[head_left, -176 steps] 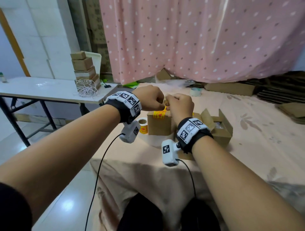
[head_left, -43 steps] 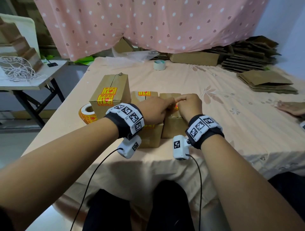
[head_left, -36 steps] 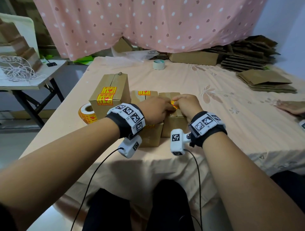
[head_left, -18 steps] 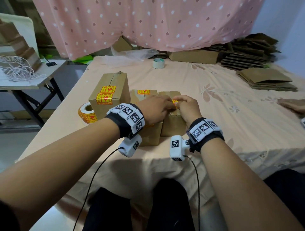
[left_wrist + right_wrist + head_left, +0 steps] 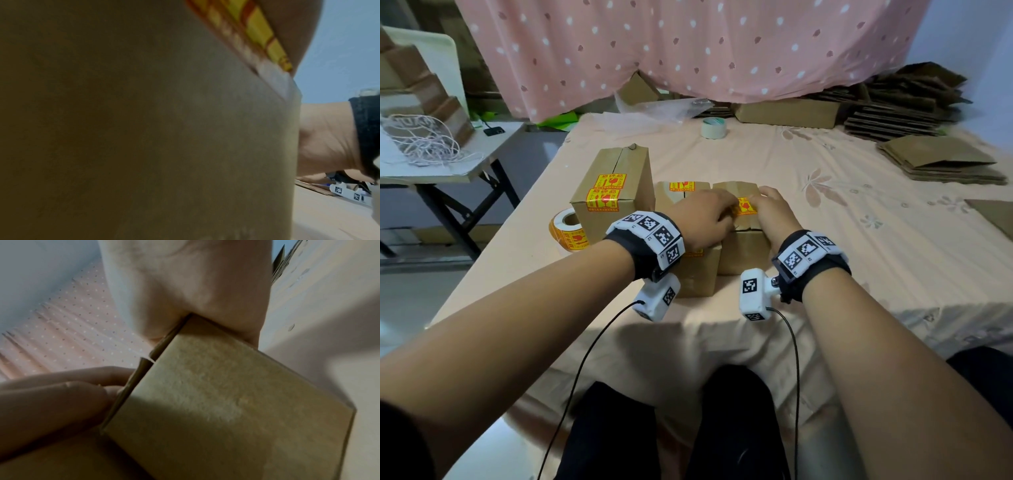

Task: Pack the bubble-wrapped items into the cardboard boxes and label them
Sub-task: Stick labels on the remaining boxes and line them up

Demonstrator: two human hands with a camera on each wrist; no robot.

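Three closed cardboard boxes stand near the table's front edge: a tall box with two yellow stickers, a middle box and a right box. A yellow-and-red sticker lies on top of the right box. My left hand touches its left end and my right hand its right end, both pressing down. In the left wrist view the middle box's side fills the frame, with its own sticker. In the right wrist view my right palm rests on the right box. My left hand's fingers lie against its flap.
A roll of yellow stickers sits left of the tall box. Further back lie a tape roll, clear plastic wrap and a long box. Flat cardboard stacks lie at the right, and a side table holds string.
Earlier both hands pinched the sticker together above the right box. Now it lies flat on the box top and the fingertips have moved apart to its two ends.
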